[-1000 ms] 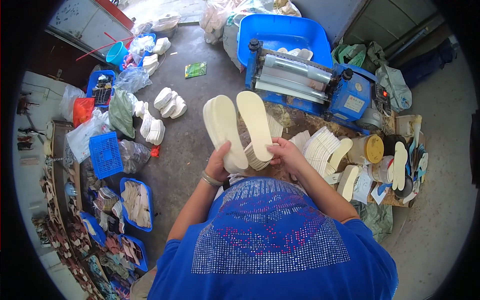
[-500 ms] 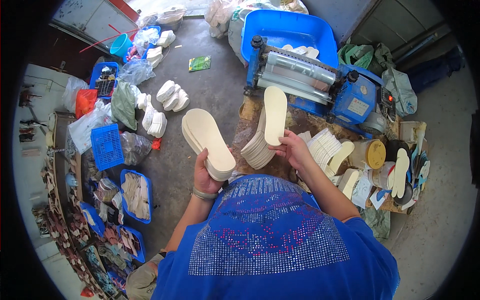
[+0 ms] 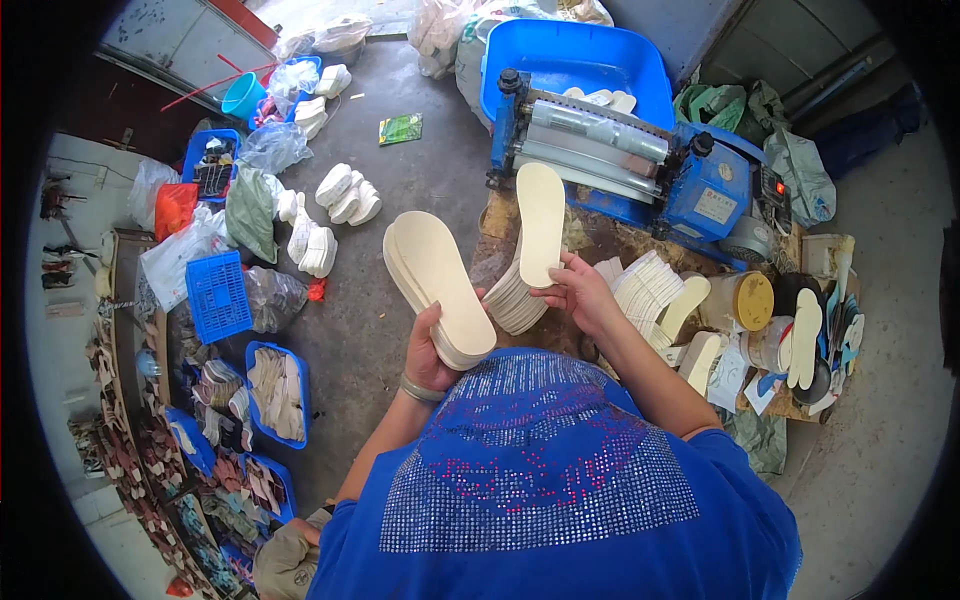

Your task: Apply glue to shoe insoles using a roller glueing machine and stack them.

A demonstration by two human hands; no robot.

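Since a moment ago the right hand (image 3: 585, 295) has lifted one insole (image 3: 541, 222) toward twelve o'clock, fingers pinching it, while the left hand (image 3: 430, 350) grips the insole stack (image 3: 437, 285), so feeding the roller machine (image 3: 620, 150) looks next.

One wide fisheye view looks steeply down from the person's head, close over both hands, edges bending toward the rim.

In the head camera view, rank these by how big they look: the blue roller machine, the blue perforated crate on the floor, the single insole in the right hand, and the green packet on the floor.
1. Blue roller machine
2. Single insole and blue perforated crate: look about alike, and the insole is nearer the camera, so unranked.
3. Green packet
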